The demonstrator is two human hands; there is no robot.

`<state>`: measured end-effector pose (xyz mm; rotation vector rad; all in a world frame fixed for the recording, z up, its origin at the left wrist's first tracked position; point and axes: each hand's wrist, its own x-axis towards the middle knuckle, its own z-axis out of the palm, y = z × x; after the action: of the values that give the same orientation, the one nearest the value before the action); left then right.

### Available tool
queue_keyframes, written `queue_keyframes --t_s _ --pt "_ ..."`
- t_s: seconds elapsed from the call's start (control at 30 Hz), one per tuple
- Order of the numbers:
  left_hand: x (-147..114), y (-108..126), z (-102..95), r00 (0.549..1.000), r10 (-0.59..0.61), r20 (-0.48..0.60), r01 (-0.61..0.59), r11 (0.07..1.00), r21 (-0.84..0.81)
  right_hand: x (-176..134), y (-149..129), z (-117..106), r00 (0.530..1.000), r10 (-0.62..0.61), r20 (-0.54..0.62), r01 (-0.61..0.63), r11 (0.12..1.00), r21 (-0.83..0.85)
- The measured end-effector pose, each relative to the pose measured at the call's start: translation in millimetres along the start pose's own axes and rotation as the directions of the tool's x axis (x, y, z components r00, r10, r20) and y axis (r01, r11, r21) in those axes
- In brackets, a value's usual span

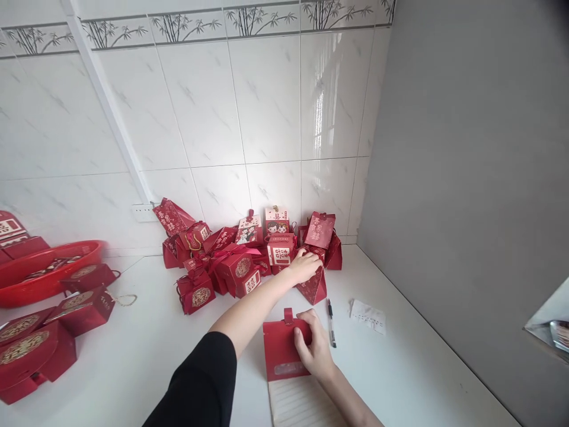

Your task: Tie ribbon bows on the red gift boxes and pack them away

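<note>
My left hand (306, 265) is stretched out to the pile at the back. Its fingers curl over the top of a dark red triangular gift box (313, 287) with a pale pattern. Closer to me, my right hand (315, 344) grips the right side of a plain red gift box (279, 344), its thumb bent across the front. That box has a tab at its top and a clear strip low on its front. A lined notebook (302, 403) lies just below it. A black pen (331, 323) is right of my right hand.
Several red gift boxes (235, 270) are heaped against the tiled wall. To the left stand a red plastic basket (95, 252) and more boxes (40, 359). A crumpled paper slip (368, 316) lies at right, near a grey panel (457, 178). A socket (143, 212) is on the wall.
</note>
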<state>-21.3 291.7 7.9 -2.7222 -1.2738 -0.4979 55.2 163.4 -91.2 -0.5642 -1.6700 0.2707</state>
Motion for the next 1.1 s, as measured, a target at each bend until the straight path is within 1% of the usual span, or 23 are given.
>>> queue_keyframes --t_s 0.07,0.13,0.2,0.27,0.37,0.43,0.5,0.53,0.57,0.63,0.67,0.73,0.8,0.83,0.87,0.93,0.97,1.03,1.1 --pt "1.0 0.8 -7.4 1.000 0.020 -0.016 -0.019 1.000 0.017 -0.6 -0.6 0.0 1.000 0.006 0.005 -0.007 1.000 0.014" --pt "-3.6 1.4 -24.8 0.998 0.028 -0.061 -0.026 0.999 0.032 -1.8 -0.6 0.2 1.000 0.016 0.010 -0.017 0.999 0.034" --pt "-12.5 0.3 -53.1 0.992 0.004 -0.128 0.003 0.999 0.054 -3.1 0.2 0.5 1.000 0.021 0.014 -0.022 0.999 0.048" --pt "-24.2 -4.3 -90.4 0.975 -0.062 -0.213 0.081 0.993 0.082 -3.6 1.4 0.7 1.000 0.020 0.019 -0.021 0.998 0.055" --pt "-41.9 -21.4 -152.3 0.923 -0.188 -0.336 0.240 0.963 0.121 -3.0 2.7 0.7 1.000 0.021 0.020 -0.023 0.998 0.061" --pt "-50.7 -39.4 -188.4 0.894 -0.239 -0.379 0.313 0.938 0.147 -1.9 2.8 0.6 0.999 0.020 0.025 -0.022 0.998 0.062" --pt "-55.9 -59.3 -213.1 0.861 -0.270 -0.432 0.372 0.912 0.170 -0.8 2.2 0.7 1.000 0.019 0.021 -0.021 0.998 0.061" --pt "-57.3 -68.3 -219.9 0.828 -0.275 -0.489 0.402 0.899 0.174 -0.3 1.8 0.8 1.000 0.021 0.013 -0.021 0.998 0.063" --pt "-58.3 -75.7 -222.8 0.799 -0.283 -0.530 0.422 0.893 0.159 0.1 1.4 0.9 1.000 0.024 0.003 -0.024 0.998 0.064" --pt "-59.9 -82.5 -216.7 0.759 -0.304 -0.576 0.446 0.887 0.120 1.1 1.1 0.6 0.999 0.036 -0.015 -0.035 0.997 0.068" --pt "-61.1 -81.1 -208.6 0.754 -0.318 -0.575 0.447 0.890 0.094 2.1 1.5 0.0 0.999 0.045 -0.020 -0.043 0.997 0.068" --pt "-65.4 -68.4 -185.0 0.764 -0.352 -0.541 0.414 0.910 -0.006 6.1 4.0 -2.9 0.997 0.069 -0.036 -0.067 0.996 0.059" --pt "-73.2 -46.1 -156.6 0.789 -0.389 -0.476 0.316 0.921 -0.229 14.5 9.3 -8.4 0.992 0.104 -0.075 -0.101 0.994 0.041" --pt "-78.0 -33.4 -141.9 0.810 -0.397 -0.432 0.248 0.899 -0.362 20.5 12.8 -12.0 0.987 0.122 -0.104 -0.119 0.992 0.032" --pt "-82.9 -20.6 -127.3 0.819 -0.398 -0.414 0.216 0.882 -0.420 27.6 16.9 -15.9 0.981 0.140 -0.136 -0.138 0.990 0.023" --pt "-91.1 2.2 -98.8 0.817 -0.409 -0.406 0.177 0.849 -0.498 42.8 25.6 -23.6 0.968 0.168 -0.186 -0.169 0.986 0.009" --pt "-93.9 11.5 -84.8 0.811 -0.425 -0.402 0.138 0.807 -0.575 49.6 29.9 -26.7 0.965 0.175 -0.194 -0.178 0.984 0.005" --pt "-96.5 25.3 -57.4 0.811 -0.448 -0.377 0.090 0.731 -0.676 58.5 37.4 -30.7 0.969 0.176 -0.174 -0.179 0.984 -0.002" --pt "-96.9 32.9 -31.3 0.820 -0.448 -0.357 0.064 0.690 -0.721 58.6 42.7 -31.3 0.979 0.159 -0.128 -0.161 0.987 -0.007"
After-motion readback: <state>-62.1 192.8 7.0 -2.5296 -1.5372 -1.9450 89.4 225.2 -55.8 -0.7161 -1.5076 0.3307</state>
